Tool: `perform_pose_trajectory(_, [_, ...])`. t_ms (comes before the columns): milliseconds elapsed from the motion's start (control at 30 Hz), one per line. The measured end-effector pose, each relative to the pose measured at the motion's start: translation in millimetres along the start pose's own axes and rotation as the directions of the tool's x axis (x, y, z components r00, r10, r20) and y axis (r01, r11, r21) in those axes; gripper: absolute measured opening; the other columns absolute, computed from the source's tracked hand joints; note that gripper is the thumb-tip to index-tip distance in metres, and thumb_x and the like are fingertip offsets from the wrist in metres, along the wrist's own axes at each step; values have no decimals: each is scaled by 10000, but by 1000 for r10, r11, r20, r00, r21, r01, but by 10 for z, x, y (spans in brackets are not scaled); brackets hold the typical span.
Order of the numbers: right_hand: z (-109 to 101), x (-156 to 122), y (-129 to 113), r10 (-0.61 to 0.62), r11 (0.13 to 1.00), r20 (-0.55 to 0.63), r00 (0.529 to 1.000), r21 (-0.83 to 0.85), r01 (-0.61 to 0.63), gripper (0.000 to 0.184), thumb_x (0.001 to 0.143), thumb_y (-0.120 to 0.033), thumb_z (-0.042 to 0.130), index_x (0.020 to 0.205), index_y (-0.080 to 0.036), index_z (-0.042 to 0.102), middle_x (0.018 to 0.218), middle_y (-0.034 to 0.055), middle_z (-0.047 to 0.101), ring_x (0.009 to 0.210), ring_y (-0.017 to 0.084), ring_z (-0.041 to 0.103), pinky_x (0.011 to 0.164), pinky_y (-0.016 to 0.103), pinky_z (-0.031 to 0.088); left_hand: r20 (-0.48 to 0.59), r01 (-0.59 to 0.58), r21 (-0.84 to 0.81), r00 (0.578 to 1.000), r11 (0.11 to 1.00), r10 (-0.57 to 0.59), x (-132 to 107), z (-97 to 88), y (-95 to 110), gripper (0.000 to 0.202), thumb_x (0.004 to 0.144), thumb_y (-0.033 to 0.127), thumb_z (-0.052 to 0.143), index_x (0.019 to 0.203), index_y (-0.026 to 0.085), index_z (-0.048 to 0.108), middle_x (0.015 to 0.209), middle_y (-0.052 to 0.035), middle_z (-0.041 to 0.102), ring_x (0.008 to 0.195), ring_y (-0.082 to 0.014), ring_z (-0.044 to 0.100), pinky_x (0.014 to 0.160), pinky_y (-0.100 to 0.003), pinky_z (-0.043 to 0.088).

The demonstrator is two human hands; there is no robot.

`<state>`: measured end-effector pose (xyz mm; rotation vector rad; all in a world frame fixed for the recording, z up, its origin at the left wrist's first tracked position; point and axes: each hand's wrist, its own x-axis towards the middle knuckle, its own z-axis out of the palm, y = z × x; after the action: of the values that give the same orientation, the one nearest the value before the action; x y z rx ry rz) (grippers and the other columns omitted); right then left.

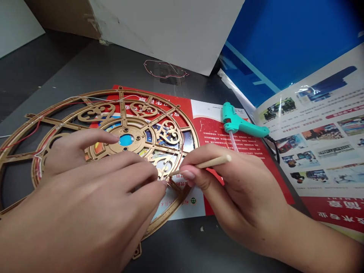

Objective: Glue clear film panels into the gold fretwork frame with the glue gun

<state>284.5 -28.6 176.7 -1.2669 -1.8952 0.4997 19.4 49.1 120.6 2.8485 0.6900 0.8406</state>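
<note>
Across the left and centre of the frame, we see a gold wheel [138,143], probably light and stiff, its thin scrolls [170,132] likely fragile; the outer rim [167,217] seems our safest hold. Right of centre, our right hand [241,185] pinches a stick [214,162]; whether our left hand [113,193], over the wheel, pinches anything we cannot tell.

Openwork frame [138,142]: gold-coloured, metallic-looking, with a soft sheen. Stick [214,162]: pale wood, matt and smooth. Glue gun [234,123]: smooth teal plastic; its glue stick [233,141] is translucent. Printed sheet [210,140]: smooth, coated-looking paper. Brochure [321,148]: glossy, with bright streaked reflections. Blue panel [264,41]: smooth, shiny, plastic-like. White box [170,30]: matt, scuffed in places. Worktop [99,72]: dark, smooth, low in sheen.
</note>
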Motion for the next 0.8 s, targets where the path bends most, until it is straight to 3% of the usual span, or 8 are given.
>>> perform_pose_trajectory(100, [-5,-2,19,-7,1000,-6,1000,-27,7,337,1272,-187,711,957,-287,646,916,1,871,782,162,836,731,265,662,19,-6,1,1000,1000,6,-148,68,-18,165,1128,357,697,1205,334,841,1182,18,869,1141,-289,851,1296,-574,643])
perform_pose_trajectory(200, [-14,3,29,4,999,-14,1000,-47,-5,313,1262,-175,707,972,-280,657,908,-5,859,783,155,818,744,262,650,43,-35,9,998,999,35,-294,172,11,173,1090,445,755,1172,322,845,1198,-14,867,1437,-382,847,1348,-587,674])
perform_pose_trajectory(300, [-26,16,27,8,999,-14,1000,-51,-9,304,1246,-158,706,970,-270,651,894,-12,833,779,138,796,747,244,625,54,-56,11,997,998,55,-357,233,51,185,1069,484,786,1144,325,841,1236,-18,882,1557,-404,811,1389,-594,677])
perform_pose_trajectory(433, [-41,20,40,-33,996,6,999,-78,33,346,1257,-138,677,945,-277,622,882,-4,826,761,145,786,723,256,607,38,-47,23,998,999,46,-262,168,47,161,1065,481,794,1101,331,836,1221,-9,889,1495,-370,824,1427,-585,647])
perform_pose_trajectory(533, [-50,20,60,-44,992,-5,999,-122,43,307,1249,-127,672,983,-280,658,901,7,844,767,167,780,718,277,619,9,-2,23,1000,1000,2,-112,59,32,95,1091,408,756,1056,340,813,1157,14,893,1256,-305,836,1476,-594,557])
perform_pose_trajectory(667, [-58,28,68,-14,993,-24,1000,-118,11,261,1239,-143,699,1016,-281,695,875,0,830,738,171,770,685,278,621,-9,45,15,999,999,-45,-6,-19,19,187,1146,333,666,997,355,776,1069,41,882,978,-256,763,1479,-618,448])
perform_pose_trajectory(733, [-60,26,66,-20,993,-21,1000,-113,18,263,1236,-126,690,1020,-276,700,884,1,831,754,168,777,705,272,630,6,23,43,1000,999,-23,-49,-6,6,151,1129,367,704,1019,366,807,1091,20,876,1066,-271,804,1436,-591,516])
perform_pose_trajectory(800, [-56,17,65,-19,995,-25,999,-94,17,257,1241,-126,691,1030,-273,706,898,4,834,770,168,783,721,274,637,35,-23,82,999,996,20,-150,30,-3,83,1090,411,780,1085,375,855,1181,-9,883,1304,-310,841,1400,-554,595])
